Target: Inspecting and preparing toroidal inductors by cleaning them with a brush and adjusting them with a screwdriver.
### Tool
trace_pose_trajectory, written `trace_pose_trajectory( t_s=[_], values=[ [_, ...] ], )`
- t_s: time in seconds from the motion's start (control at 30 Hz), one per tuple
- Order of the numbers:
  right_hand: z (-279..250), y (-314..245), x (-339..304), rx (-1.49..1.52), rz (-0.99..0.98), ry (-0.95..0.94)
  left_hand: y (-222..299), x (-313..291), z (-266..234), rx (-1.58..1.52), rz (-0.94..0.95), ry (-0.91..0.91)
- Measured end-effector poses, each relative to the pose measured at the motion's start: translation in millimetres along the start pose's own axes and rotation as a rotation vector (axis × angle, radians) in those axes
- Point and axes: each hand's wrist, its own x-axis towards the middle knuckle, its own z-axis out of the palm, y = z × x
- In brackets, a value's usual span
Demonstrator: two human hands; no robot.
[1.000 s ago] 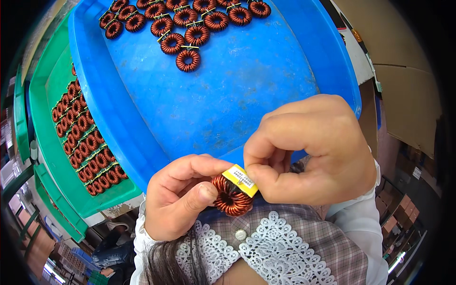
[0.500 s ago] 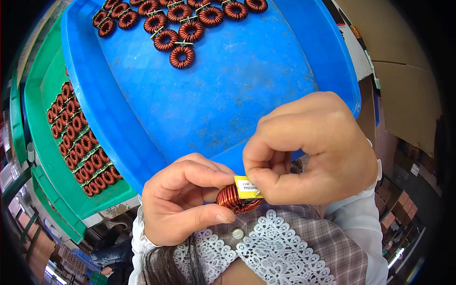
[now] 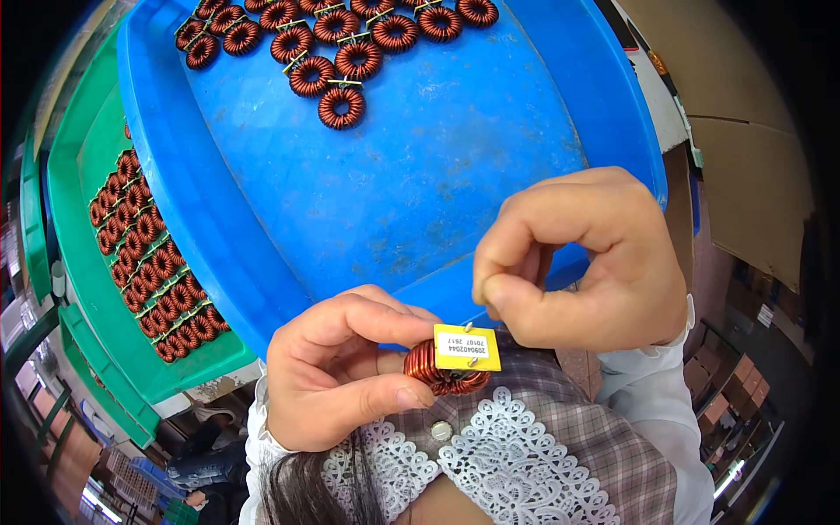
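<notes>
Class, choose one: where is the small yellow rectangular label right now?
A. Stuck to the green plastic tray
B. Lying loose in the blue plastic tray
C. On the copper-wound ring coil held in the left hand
C: the small yellow rectangular label sits on the copper-wound ring coil pinched by the left hand.

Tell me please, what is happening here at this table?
A person holds a copper-wound ring coil in the left hand, close to the body. A small yellow label sits on top of the coil, and the right hand pinches at the label's upper edge. Behind the hands is a big blue tray with more ring coils gathered at its far end. To the left, a green tray carries rows of similar coils.
</notes>
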Motion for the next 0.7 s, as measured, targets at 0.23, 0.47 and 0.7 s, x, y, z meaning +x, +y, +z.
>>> trace_pose_trajectory(
  t_s=[0.23,0.47,0.7],
  values=[
    [-6,-6,-2,0.118,0.069,-0.013,1,3,2,0.003,0.007,-0.013],
    [-11,7,-7,0.006,-0.084,-0.045,3,3,2,0.101,0.010,0.091],
    [21,7,-14,0.004,-0.221,0.081,1,2,8,0.105,0.074,0.146]
  ],
)
